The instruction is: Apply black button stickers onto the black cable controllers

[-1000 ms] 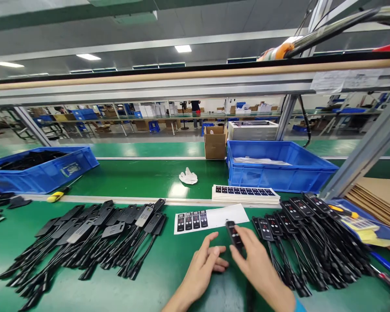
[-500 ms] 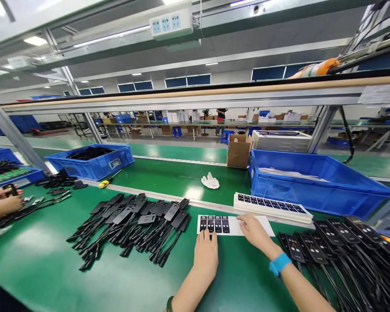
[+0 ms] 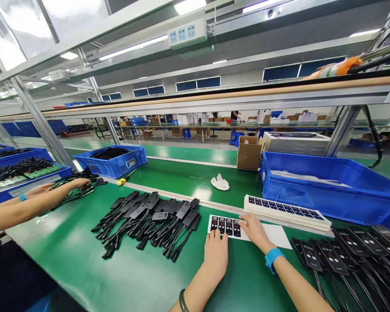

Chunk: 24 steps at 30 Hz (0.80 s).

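A white sheet of stickers (image 3: 277,236) lies on the green bench in front of me, with several black control-panel stickers (image 3: 229,226) at its left part. My left hand (image 3: 216,255) rests its fingertips on the sheet's near edge, fingers stretched forward and holding nothing. My right hand (image 3: 255,232) has thumb and forefinger together at the upper corner of the rightmost sticker; whether that corner is lifted cannot be seen. Left of the sheet lies a pile of black cabled controllers (image 3: 149,212) without stickers. At right, more controllers (image 3: 333,255) carry the same printed panels.
Behind the sheet are a stack of sticker sheets (image 3: 287,214), a large blue bin (image 3: 312,195) and a white glove (image 3: 220,182). A yellow screwdriver (image 3: 121,181) lies near another blue bin (image 3: 117,167). A co-worker's arms (image 3: 35,201) reach over the bench at far left.
My view has turned left, so the bench appears shifted right. My right hand has moved left along the sheet to the rightmost sticker. The co-worker's hand now reaches forward.
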{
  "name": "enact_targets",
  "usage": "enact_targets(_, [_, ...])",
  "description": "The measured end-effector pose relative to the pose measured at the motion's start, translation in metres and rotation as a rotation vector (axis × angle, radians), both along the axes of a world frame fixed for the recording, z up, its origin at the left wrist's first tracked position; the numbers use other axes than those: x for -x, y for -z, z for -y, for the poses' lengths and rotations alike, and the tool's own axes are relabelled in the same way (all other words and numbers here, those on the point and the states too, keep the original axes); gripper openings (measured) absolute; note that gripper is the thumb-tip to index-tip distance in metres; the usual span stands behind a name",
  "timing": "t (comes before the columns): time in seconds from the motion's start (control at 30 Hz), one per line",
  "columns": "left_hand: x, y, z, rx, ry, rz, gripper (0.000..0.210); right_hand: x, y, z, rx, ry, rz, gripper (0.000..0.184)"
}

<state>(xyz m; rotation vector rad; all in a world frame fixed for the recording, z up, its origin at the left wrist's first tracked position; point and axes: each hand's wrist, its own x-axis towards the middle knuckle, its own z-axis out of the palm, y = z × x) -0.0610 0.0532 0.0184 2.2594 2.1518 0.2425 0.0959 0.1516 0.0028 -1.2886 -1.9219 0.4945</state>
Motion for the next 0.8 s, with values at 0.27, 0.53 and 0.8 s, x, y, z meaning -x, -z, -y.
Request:
enact_targets(0.27, [0.006, -0.012, -0.001, -0.014, 0.002, 0.011, 0.025, -0.009, -0.016, 0.028, -0.04, 0.077, -0.265, 0.031])
enact_targets(0.53, [0.068, -0.041, -0.016, -0.142, -0.447, 0.056, 0.023, -0.052, -0.02, 0.094, 0.19, 0.162, -0.504, 0.032])
enact_targets(0.8, [0.076, -0.042, -0.013, -0.092, -0.364, 0.374, 0.044, -0.048, -0.008, 0.116, 0.335, 0.022, -0.643, 0.031])
